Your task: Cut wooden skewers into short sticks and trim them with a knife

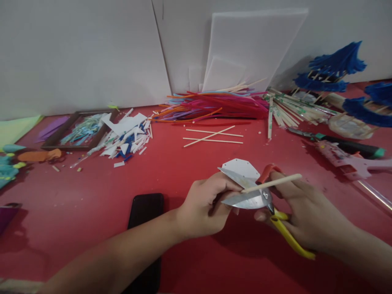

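My left hand [203, 204] is closed in a pinch on a thin wooden stick [272, 182] that runs to the right between the open blades of a pair of scissors [248, 192]. My right hand [303, 214] grips the scissors by their orange and yellow handles [288, 234]. A small white cut card piece [240, 168] lies on the red table just behind the blades.
A black phone [143, 210] lies under my left forearm. Loose sticks [211, 136], coloured straws [214, 106], white scraps [125, 134], a brown tray [76, 128], wrapped chopsticks [290, 108], a glue gun [349, 161] and blue fringed pieces [333, 69] surround the red table [76, 204]. White boards [251, 45] lean at the back.
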The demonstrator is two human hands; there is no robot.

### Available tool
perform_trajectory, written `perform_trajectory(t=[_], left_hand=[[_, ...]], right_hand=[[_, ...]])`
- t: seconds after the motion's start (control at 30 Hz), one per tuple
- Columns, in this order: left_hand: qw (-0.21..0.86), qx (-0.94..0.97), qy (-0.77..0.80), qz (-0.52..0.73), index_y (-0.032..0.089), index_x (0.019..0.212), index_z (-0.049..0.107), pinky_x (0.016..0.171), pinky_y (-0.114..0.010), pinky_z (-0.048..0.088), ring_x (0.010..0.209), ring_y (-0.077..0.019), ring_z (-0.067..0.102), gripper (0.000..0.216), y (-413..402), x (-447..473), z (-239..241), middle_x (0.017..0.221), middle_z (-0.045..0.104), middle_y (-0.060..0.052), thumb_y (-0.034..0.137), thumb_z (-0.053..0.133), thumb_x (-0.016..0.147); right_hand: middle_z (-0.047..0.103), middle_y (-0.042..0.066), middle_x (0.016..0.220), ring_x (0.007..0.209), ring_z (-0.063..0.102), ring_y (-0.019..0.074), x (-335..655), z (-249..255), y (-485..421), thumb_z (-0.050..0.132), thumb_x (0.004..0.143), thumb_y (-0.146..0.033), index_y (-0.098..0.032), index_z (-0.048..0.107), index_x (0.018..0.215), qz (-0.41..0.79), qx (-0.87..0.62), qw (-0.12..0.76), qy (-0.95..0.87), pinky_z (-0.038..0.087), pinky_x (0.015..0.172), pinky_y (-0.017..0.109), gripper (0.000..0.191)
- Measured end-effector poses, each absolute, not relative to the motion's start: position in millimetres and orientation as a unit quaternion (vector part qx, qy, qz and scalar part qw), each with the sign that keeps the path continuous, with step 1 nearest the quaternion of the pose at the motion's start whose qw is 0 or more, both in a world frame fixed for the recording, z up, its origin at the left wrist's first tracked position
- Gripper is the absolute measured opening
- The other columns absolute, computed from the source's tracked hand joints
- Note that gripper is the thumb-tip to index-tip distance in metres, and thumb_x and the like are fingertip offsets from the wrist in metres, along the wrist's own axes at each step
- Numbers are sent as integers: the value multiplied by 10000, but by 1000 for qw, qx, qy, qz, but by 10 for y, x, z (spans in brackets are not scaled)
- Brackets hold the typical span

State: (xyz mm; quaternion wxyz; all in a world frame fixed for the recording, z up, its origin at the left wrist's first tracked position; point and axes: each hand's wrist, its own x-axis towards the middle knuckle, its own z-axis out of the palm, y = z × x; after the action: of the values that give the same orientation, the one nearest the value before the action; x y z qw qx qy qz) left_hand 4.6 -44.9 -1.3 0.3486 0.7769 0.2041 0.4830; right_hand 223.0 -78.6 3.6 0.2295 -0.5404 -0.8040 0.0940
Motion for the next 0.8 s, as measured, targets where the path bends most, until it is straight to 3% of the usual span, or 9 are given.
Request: perform_trajectory(t=[0.13,0.27,0.47,0.63,0.8], left_hand=[[366,775,208,472,207,902,560,487,-169,453,498,-71,588,120,-448,44,-25,717,659,18,89,566,882],[333,788,207,475,206,893,561,524,-173,485,564,-86,635,134,-443,39,-12,744,690,4,76,560,858],[363,781,197,468,203,920,554,492,-178,469,516,-84,625,130,-455,50,-40,701,700,8,76,538,896],[360,770,233,472,203,958,563,519,-213,511,569,-125,661,75,-495,62,-49,712,700,-13,144,562,911],[275,794,244,484,206,972,600,617,-211,577,695,-143,732,217,-496,40,-10,843,756,-35,49,555,830]], right_hand=[[674,81,727,583,642,245,2261,-16,-809,528,880,-577,-251,503,857,85,-543,217,-807,453,499,335,328],[654,68,725,592,619,227,2318,-125,-857,523,897,-427,-247,491,854,50,-539,206,-815,439,526,324,188],[626,59,689,586,590,222,2347,-210,-880,531,813,-326,-249,495,822,57,-558,203,-802,407,531,321,86],[563,20,611,494,512,196,2330,-158,-866,513,792,-339,-271,422,767,75,-557,209,-801,352,483,310,116],[531,9,599,490,495,197,2262,-39,-807,504,867,-456,-280,399,777,60,-555,198,-806,340,475,313,224]])
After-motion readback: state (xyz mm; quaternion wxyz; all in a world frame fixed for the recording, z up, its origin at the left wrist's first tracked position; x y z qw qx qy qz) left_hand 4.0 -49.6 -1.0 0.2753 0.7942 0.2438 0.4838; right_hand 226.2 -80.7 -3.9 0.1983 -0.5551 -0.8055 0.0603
